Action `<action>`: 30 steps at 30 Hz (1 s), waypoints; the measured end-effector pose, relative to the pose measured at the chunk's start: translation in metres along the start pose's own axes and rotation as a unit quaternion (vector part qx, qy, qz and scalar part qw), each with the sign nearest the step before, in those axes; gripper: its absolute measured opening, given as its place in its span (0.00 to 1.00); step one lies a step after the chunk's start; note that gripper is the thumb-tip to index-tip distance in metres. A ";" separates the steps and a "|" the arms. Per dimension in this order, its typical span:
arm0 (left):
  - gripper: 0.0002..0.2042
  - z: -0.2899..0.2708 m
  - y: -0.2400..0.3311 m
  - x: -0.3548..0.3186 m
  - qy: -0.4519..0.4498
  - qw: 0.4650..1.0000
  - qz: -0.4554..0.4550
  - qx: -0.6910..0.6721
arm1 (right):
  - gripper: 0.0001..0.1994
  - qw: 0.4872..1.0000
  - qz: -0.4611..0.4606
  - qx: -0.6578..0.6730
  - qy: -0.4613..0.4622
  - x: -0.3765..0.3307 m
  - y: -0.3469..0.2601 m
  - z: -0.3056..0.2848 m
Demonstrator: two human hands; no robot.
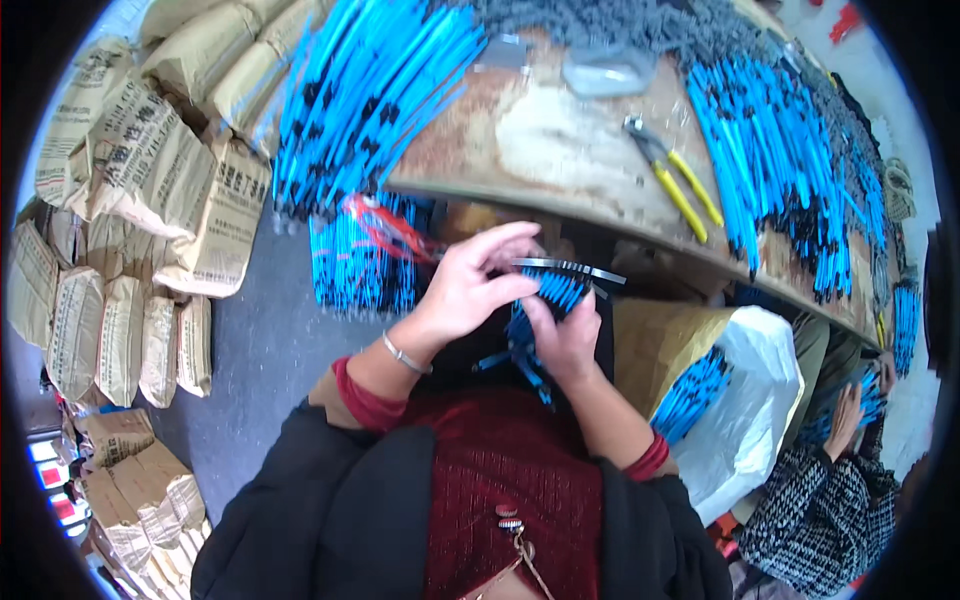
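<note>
Bundle of slim blue sticks [565,288] is held just off the near edge of the table [560,140], on the person's side of it. It is gripped by the right hand [570,345], whose fingers are curled closed around it; looser lower ends are splayed out beneath. The left hand [475,285] is held beside the table's near edge too, its fingers loosely bent and partly parted from the thumb; whether the thin banded strip [575,267] across the bundle's top is pinched by them cannot be told. Yellow-handled pliers [680,185] are laid on the table. The sticks are judged light, fairly stiff singly and apt to slide against one another, so the bundle is best taken around its middle, with firm, even pressure, and the strip by its ends.
</note>
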State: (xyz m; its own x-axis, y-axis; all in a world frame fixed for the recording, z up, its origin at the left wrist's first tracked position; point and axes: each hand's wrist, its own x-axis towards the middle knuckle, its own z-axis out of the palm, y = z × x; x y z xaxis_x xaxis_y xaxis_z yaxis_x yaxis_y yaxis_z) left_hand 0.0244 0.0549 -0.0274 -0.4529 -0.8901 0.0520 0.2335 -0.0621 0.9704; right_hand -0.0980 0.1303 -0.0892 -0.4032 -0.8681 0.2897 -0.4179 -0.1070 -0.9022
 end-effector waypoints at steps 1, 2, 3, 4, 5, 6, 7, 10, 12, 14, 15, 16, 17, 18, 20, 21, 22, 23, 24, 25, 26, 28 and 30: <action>0.08 -0.005 -0.003 0.003 0.052 0.998 0.020 -0.031 | 0.18 1.000 -0.012 0.008 0.003 0.003 -0.001 0.004; 0.08 -0.011 -0.005 0.006 0.049 0.998 0.026 -0.026 | 0.17 1.000 -0.002 0.007 -0.012 0.002 -0.004 0.003; 0.08 -0.019 -0.006 0.010 0.012 0.997 0.050 0.048 | 0.17 1.000 0.009 0.006 -0.028 0.002 -0.006 0.003; 0.08 -0.027 -0.007 0.013 -0.026 0.990 0.072 0.121 | 0.17 1.000 0.007 0.009 -0.023 0.003 -0.006 0.002; 0.08 -0.033 -0.006 0.017 -0.064 0.975 0.092 0.193 | 0.16 0.999 0.011 0.027 -0.019 0.005 -0.005 0.002; 0.08 -0.034 0.001 0.024 -0.066 0.974 0.094 0.196 | 0.15 0.999 0.016 0.046 -0.016 0.008 -0.003 0.001; 0.08 -0.035 0.010 0.033 -0.118 0.964 0.082 0.224 | 0.14 0.998 0.022 0.065 -0.013 0.011 0.000 -0.001; 0.09 -0.044 0.047 0.068 -0.258 0.930 0.053 0.256 | 0.17 0.999 -0.011 0.044 -0.021 0.019 0.005 -0.008; 0.11 -0.044 0.072 0.110 -0.264 0.919 0.074 0.282 | 0.18 0.999 -0.022 0.030 -0.018 0.025 0.010 -0.011; 0.14 -0.027 0.090 0.163 -0.163 0.923 0.082 0.340 | 0.18 0.998 -0.027 0.042 -0.028 0.032 0.013 -0.012; 0.16 -0.013 0.092 0.194 -0.092 0.931 0.067 0.347 | 0.18 0.998 -0.032 0.048 -0.035 0.034 0.012 -0.013; 0.16 -0.005 0.089 0.229 -0.060 0.901 0.106 0.417 | 0.18 0.998 -0.033 0.050 -0.034 0.036 0.011 -0.013; 0.17 0.000 0.083 0.264 -0.027 0.863 0.144 0.483 | 0.17 0.997 -0.037 0.058 -0.038 0.037 0.010 -0.013; 0.17 -0.001 0.070 0.296 -0.059 0.820 0.172 0.543 | 0.17 0.996 -0.042 0.065 -0.044 0.038 0.009 -0.014; 0.18 -0.008 0.046 0.340 -0.132 0.723 0.178 0.655 | 0.17 0.995 -0.047 0.072 -0.051 0.039 0.012 -0.015; 0.18 -0.007 0.036 0.355 -0.179 0.671 0.158 0.702 | 0.17 0.995 -0.049 0.079 -0.044 0.040 0.015 -0.015; 0.18 -0.004 0.034 0.360 -0.180 0.672 0.157 0.701 | 0.17 0.994 -0.052 0.091 -0.040 0.038 0.016 -0.015; 0.18 0.000 0.032 0.364 -0.172 0.651 0.160 0.722 | 0.17 0.992 -0.057 0.103 -0.037 0.036 0.016 -0.016; 0.18 0.008 0.032 0.364 -0.168 0.630 0.163 0.740 | 0.17 0.993 -0.054 0.101 -0.036 0.036 0.016 -0.017; 0.18 0.013 0.035 0.362 -0.161 0.609 0.166 0.759 | 0.16 0.993 -0.054 0.097 -0.038 0.036 0.015 -0.019; 0.18 0.013 0.040 0.357 -0.160 0.609 0.167 0.759 | 0.16 0.993 -0.056 0.093 -0.040 0.037 0.014 -0.020; 0.16 0.007 0.052 0.338 -0.030 0.755 0.195 0.625 | 0.16 0.993 -0.062 0.091 -0.045 0.036 0.011 -0.021; 0.13 -0.005 0.062 0.297 0.015 0.913 0.170 0.371 | 0.16 0.993 -0.045 0.096 -0.054 0.032 0.010 -0.019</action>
State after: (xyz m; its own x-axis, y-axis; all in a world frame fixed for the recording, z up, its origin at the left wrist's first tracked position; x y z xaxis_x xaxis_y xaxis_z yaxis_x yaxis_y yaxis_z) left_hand -0.0914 -0.2158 0.0472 -0.4364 -0.8139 0.3837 -0.2967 0.5328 0.7925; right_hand -0.1307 0.1104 -0.0823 -0.2776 -0.8964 0.3456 -0.2804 -0.2685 -0.9216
